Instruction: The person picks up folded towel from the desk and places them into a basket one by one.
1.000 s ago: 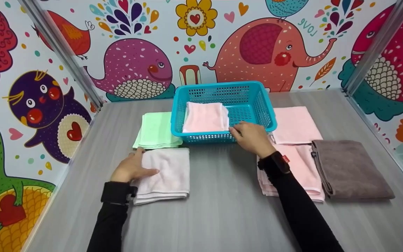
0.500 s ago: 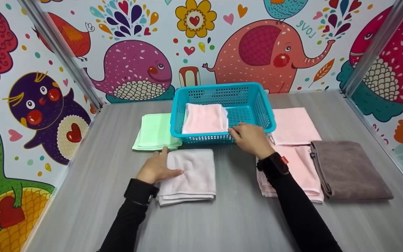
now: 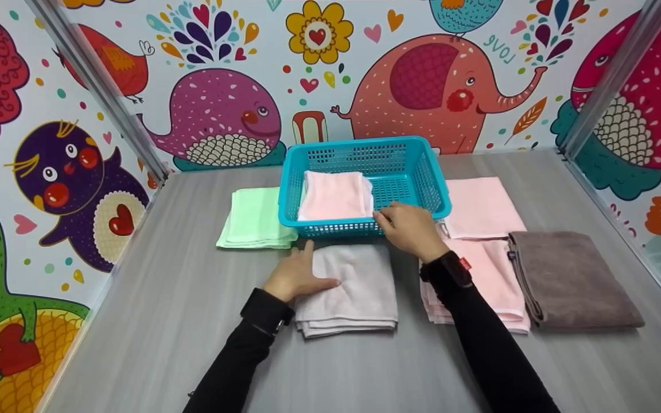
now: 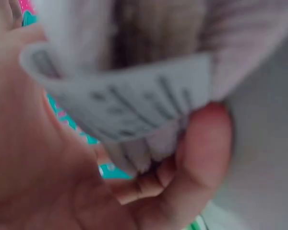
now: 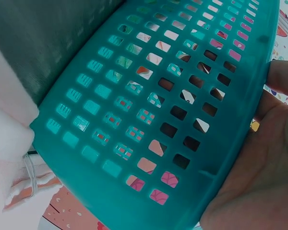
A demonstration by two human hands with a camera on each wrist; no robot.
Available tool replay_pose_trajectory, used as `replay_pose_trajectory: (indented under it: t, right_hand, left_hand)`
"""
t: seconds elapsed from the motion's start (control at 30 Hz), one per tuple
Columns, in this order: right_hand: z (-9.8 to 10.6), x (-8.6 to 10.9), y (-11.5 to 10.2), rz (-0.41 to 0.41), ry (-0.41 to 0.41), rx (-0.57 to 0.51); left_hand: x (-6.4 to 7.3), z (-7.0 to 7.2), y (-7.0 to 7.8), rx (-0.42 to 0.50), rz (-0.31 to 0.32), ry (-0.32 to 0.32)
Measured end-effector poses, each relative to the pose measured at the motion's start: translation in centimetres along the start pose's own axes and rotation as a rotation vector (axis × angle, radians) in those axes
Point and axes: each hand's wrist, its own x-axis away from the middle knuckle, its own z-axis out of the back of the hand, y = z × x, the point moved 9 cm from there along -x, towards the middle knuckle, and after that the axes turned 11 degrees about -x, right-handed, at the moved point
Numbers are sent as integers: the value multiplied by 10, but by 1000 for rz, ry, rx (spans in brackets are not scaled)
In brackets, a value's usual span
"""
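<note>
Left hand (image 3: 297, 277) grips a pale towel (image 3: 359, 289), thumb spread on top, while the right hand (image 3: 413, 229) clasps the basket rim (image 3: 336, 222).

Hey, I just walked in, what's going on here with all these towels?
A person's left hand grips the left side of a pale folded towel, in front of a teal basket. The right hand holds the basket's front rim. One pink towel lies inside the basket; a green towel sits to its left, with pink towels and a brown one to its right.
</note>
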Motion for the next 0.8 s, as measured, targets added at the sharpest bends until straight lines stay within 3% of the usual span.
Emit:
replay_pose_trajectory:
  t: [0.3, 0.53, 0.8]
  right_hand:
    - [-1, -1, 1, 4, 2, 6]
    - [2, 1, 0, 6, 20, -77]
    - [39, 17, -4, 41, 281, -175]
  left_hand:
    - [-8, -9, 34, -3, -54, 13]
    - [-8, -10, 39, -1, -69, 20]
    - [-8, -9, 37, 6, -95, 30]
